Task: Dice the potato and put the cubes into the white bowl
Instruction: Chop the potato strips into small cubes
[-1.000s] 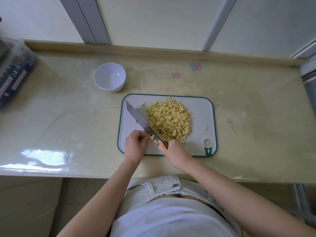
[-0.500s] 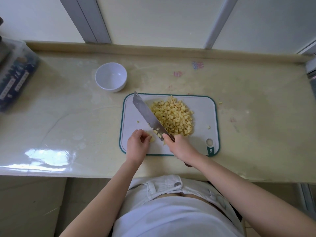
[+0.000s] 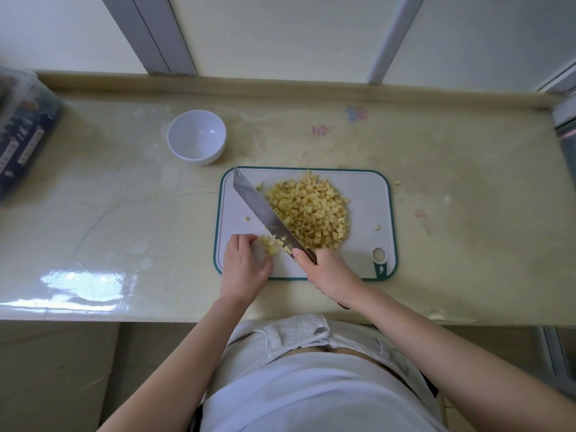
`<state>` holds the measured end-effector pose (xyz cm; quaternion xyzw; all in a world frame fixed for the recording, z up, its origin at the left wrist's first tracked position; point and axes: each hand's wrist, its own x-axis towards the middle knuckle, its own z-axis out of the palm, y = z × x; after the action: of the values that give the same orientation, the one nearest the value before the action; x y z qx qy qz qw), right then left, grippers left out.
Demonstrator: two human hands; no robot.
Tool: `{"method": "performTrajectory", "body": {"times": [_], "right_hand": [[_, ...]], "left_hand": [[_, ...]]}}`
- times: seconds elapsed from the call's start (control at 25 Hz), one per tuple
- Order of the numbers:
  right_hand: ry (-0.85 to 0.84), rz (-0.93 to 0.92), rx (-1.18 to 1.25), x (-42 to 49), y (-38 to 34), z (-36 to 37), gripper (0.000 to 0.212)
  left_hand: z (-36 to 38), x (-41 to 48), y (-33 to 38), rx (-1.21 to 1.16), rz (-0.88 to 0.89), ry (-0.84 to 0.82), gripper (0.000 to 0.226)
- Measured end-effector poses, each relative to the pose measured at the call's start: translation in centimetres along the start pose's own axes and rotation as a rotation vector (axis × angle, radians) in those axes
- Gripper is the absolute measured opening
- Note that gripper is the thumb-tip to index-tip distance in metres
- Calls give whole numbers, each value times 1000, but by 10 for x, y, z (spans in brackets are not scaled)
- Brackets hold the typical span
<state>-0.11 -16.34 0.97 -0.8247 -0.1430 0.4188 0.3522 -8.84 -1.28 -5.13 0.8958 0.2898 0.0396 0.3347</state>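
Observation:
A heap of yellow potato cubes [image 3: 311, 212] lies on the white cutting board [image 3: 364, 194] with a green rim. My right hand [image 3: 330, 272] grips the handle of a broad knife [image 3: 261, 210], whose blade runs diagonally along the left side of the heap. A few cubes stick to the blade. My left hand [image 3: 243, 268] has curled fingers at a small cluster of potato pieces [image 3: 270, 247] left of the blade. The white bowl [image 3: 196, 140] stands empty on the counter, beyond the board's left corner.
A clear plastic box [image 3: 21, 135] with dark packets stands at the counter's left end. Stray potato bits lie on the board and on the counter to its right [image 3: 398, 183]. The counter's raised back ledge [image 3: 280, 88] runs below the window frame.
The knife swung up off the board and came back down along the left side of the heap. My left hand stayed by the small cluster near the front edge.

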Motion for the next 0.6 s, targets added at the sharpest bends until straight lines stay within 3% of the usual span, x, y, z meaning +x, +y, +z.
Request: {"method": "performTrajectory", "body": {"times": [0.24,0.4,0.6], "right_hand": [[39,31,19,-1,2,5,42],[60,28,33,-4,2,6,42],[35,22,-2,-3,2,13,43]], "left_hand": [[1,11,10,-83,-24,-62,33],[0,6,5,-114,-35,-13,36],[1,6,-2,-79,-28,1,16]]}}
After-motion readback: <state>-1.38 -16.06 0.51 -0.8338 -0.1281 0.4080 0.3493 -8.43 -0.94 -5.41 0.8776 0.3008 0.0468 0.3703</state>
